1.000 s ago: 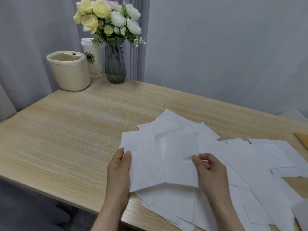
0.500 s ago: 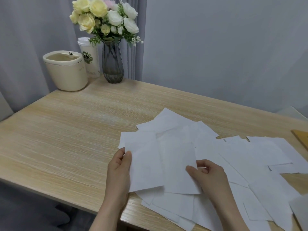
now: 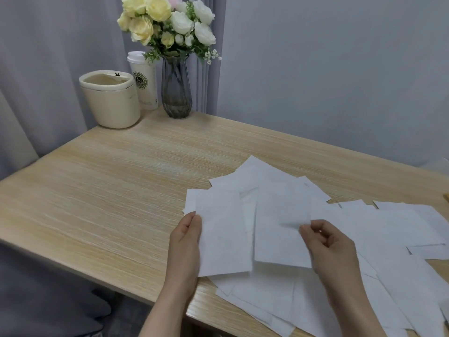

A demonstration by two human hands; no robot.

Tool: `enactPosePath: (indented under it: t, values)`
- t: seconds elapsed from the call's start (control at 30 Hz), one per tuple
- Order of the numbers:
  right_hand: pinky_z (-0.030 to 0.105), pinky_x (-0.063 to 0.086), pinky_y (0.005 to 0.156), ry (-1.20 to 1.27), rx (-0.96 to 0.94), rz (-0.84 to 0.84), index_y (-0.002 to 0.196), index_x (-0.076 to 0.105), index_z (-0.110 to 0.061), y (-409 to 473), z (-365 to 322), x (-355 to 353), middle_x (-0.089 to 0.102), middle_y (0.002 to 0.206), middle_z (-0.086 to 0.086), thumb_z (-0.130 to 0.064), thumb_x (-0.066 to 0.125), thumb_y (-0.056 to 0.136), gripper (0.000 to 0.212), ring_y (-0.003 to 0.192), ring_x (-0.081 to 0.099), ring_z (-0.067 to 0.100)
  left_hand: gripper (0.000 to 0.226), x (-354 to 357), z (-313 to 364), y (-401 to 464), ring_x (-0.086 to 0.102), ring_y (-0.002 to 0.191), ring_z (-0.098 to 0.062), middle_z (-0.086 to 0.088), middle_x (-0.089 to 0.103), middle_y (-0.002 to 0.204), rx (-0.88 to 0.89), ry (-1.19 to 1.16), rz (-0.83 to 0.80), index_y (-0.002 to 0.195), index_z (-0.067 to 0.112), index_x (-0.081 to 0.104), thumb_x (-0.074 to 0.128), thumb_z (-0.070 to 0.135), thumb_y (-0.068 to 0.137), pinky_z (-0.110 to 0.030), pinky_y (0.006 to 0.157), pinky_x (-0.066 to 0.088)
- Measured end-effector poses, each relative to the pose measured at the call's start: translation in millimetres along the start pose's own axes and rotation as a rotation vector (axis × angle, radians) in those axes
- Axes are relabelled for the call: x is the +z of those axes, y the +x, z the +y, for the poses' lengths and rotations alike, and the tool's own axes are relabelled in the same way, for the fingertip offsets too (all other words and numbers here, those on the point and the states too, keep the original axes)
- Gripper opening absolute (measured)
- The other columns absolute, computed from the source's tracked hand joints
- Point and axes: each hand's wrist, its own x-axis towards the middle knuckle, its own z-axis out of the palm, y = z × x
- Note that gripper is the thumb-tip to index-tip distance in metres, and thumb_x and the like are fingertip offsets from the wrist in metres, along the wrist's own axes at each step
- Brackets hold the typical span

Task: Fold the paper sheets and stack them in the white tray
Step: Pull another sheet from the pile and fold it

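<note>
Light oak-grain wooden tabletop [image 3: 102, 203] fills most of the frame, running from the left edge to the right. Loose white paper sheets [image 3: 401, 276] are spread overlapping across its lower right part, some reaching over the near table edge. One white rectangular paper sheet [image 3: 226, 239] is held raised above that pile at lower centre, with its right half turned over onto its left. Its left edge is pinched by the left hand [image 3: 185, 246], thumb on top and fingers curled beneath. Its right part is met by the right hand [image 3: 328, 246], whose fingers are curled toward the thumb at the sheet's edge; whether the paper is actually pinched there cannot be told because of blur. At upper left, a round cream ceramic pot [image 3: 111, 100] stands on the table's far corner, beside a white lidded paper cup [image 3: 144, 81] and a smoky grey glass vase of yellow and white roses [image 3: 176, 91].
</note>
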Motion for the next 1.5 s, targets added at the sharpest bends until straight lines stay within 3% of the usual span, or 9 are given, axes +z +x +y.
enactPosePath:
  t: [0.2,0.33,0.47,0.57,0.73,1.07,1.27,1.4,1.5]
  values:
    - [0.013,0.032,0.045,0.103,0.041,-0.222,0.071,0.062,-0.013,-16,-8,38,0.051,0.047,-0.003,-0.011,0.062,0.09,0.02,0.042,0.041,0.004,0.027,0,1,-1,0.065,0.081,-0.017,-0.003,0.074,0.09,0.003,0.011,-0.01,0.091,0.016,0.072,0.048,0.018,0.102,-0.032,0.073,0.048]
    - [0.027,0.037,0.06,-0.008,0.02,-0.301,0.077,0.069,-0.019,-20,0,59,0.051,0.055,0.015,-0.017,0.066,0.088,0.012,0.056,0.05,0.015,0.025,-1,3,-3,0.064,0.077,-0.021,-0.007,0.073,0.09,-0.014,-0.027,-0.032,0.095,0.012,0.071,0.049,0.023,0.101,-0.033,0.068,0.047]
    - [0.029,0.042,0.063,-0.039,-0.001,-0.247,0.079,0.071,-0.022,-22,1,65,0.065,0.063,0.015,-0.021,0.065,0.088,0.011,0.065,0.06,0.027,0.026,-1,5,-4,0.067,0.074,-0.016,-0.003,0.075,0.087,-0.015,-0.047,-0.037,0.093,0.017,0.072,0.048,0.021,0.102,-0.032,0.067,0.051]
    - [0.024,0.045,0.062,-0.014,0.012,-0.213,0.078,0.071,-0.021,-24,-2,69,0.07,0.063,0.002,-0.019,0.064,0.089,0.013,0.064,0.064,0.012,0.027,-1,6,-4,0.067,0.074,-0.017,-0.003,0.074,0.086,-0.022,-0.055,-0.037,0.088,0.021,0.073,0.049,0.022,0.101,-0.034,0.068,0.049]
    - [0.031,0.047,0.069,-0.021,0.001,-0.208,0.077,0.071,-0.02,-23,-2,72,0.071,0.066,0.004,-0.018,0.064,0.089,0.013,0.073,0.067,0.024,0.027,-3,8,-6,0.068,0.072,-0.011,0.002,0.075,0.085,-0.029,-0.072,-0.062,0.093,0.019,0.072,0.047,0.019,0.102,-0.024,0.061,0.053]
    - [0.031,0.046,0.067,-0.026,-0.009,-0.22,0.078,0.07,-0.02,-20,-2,69,0.071,0.063,0.001,-0.019,0.064,0.089,0.013,0.072,0.067,0.024,0.03,-2,6,-6,0.066,0.069,-0.006,0.004,0.073,0.081,0.042,-0.04,-0.05,0.097,0.013,0.07,0.043,0.023,0.104,-0.017,0.057,0.05]
    - [0.028,0.045,0.062,-0.025,0.003,-0.223,0.077,0.07,-0.021,-23,-4,71,0.066,0.055,-0.002,-0.019,0.064,0.09,0.014,0.059,0.061,0.013,0.026,-3,2,-5,0.068,0.078,-0.014,-0.003,0.074,0.09,0.036,-0.043,-0.072,0.102,0.013,0.067,0.045,0.026,0.102,-0.025,0.063,0.053]
    - [0.029,0.048,0.065,-0.033,-0.01,-0.195,0.081,0.07,-0.024,-23,-4,71,0.07,0.066,-0.005,-0.021,0.066,0.088,0.008,0.064,0.065,0.01,0.022,-3,0,-4,0.07,0.087,-0.023,-0.009,0.075,0.1,0.041,-0.046,-0.075,0.108,0.014,0.067,0.047,0.019,0.101,-0.033,0.07,0.055]
    - [0.024,0.042,0.065,-0.062,-0.024,-0.134,0.092,0.068,-0.03,-20,-1,66,0.066,0.075,-0.018,-0.026,0.07,0.085,0.009,0.057,0.054,0.001,0.023,-4,-1,-4,0.071,0.087,-0.023,-0.008,0.075,0.1,0.04,-0.073,-0.055,0.109,0.014,0.067,0.046,0.02,0.102,-0.03,0.067,0.055]
